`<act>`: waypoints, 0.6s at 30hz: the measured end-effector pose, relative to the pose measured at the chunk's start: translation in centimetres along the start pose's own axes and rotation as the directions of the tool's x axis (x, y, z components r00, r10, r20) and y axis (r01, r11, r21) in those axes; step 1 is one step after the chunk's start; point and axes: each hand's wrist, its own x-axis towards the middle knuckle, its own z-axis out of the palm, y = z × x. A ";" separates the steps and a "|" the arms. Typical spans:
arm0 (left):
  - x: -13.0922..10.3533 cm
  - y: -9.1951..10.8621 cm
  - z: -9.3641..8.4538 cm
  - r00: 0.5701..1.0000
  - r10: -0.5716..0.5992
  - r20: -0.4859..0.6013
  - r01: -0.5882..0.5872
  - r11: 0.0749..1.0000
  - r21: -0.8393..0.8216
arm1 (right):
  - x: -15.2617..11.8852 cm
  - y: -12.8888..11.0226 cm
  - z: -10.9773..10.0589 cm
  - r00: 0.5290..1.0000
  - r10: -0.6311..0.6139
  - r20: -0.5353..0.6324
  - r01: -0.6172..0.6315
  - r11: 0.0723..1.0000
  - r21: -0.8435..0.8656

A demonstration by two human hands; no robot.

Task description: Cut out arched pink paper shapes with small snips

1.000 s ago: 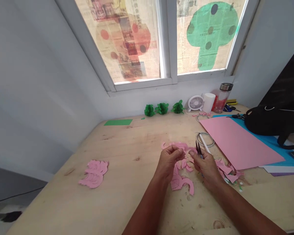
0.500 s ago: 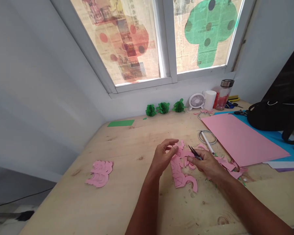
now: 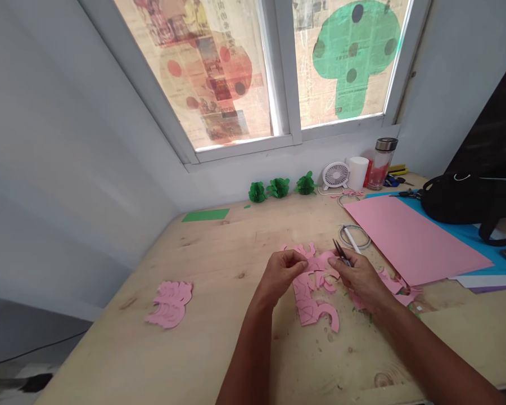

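Note:
My left hand (image 3: 284, 273) pinches the left end of a curved pink paper piece (image 3: 317, 262). At the piece's other end, my right hand (image 3: 356, 274) holds it by the fingertips, with dark-bladed scissors (image 3: 341, 253) also in its grip, tips pointing up and away. Beneath and just in front of the hands lies a larger cut pink paper (image 3: 306, 304) with drawn lines and a hooked strip. Pink scraps (image 3: 390, 281) lie beside my right hand, partly covered by it. A pile of scalloped pink cutouts (image 3: 170, 304) rests at the left of the table.
On the wooden table (image 3: 219, 349) are a green paper strip (image 3: 205, 215), green paper figures (image 3: 278, 188), a small fan (image 3: 336, 175), a glass bottle (image 3: 382, 164), a white pen (image 3: 352, 240), large pink sheets (image 3: 417, 239) and a black bag (image 3: 468, 198).
My left fingers have closed on the pink piece, which is now stretched between both hands. The scissors have shifted slightly right and point more upright. The view has moved a little.

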 end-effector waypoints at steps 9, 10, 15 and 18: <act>0.5 -0.6 2.4 0.970 -0.098 -0.222 0.004 0.921 -0.390 | -0.2 0.3 0.1 0.985 -0.119 -0.123 0.141 0.973 0.185; 0.5 -0.7 2.7 0.970 -0.126 -0.206 0.017 0.888 -0.460 | -0.2 0.5 0.3 0.988 -0.118 -0.098 0.135 0.973 0.189; 0.5 -1.2 4.0 0.973 -0.149 -0.178 0.011 0.796 -0.606 | -0.5 1.5 1.2 0.991 -0.073 0.112 0.063 0.994 0.088; 0.4 -1.2 4.4 0.976 -0.119 -0.185 -0.021 0.785 -0.619 | -0.6 1.9 1.5 0.985 -0.077 0.153 0.070 0.996 0.048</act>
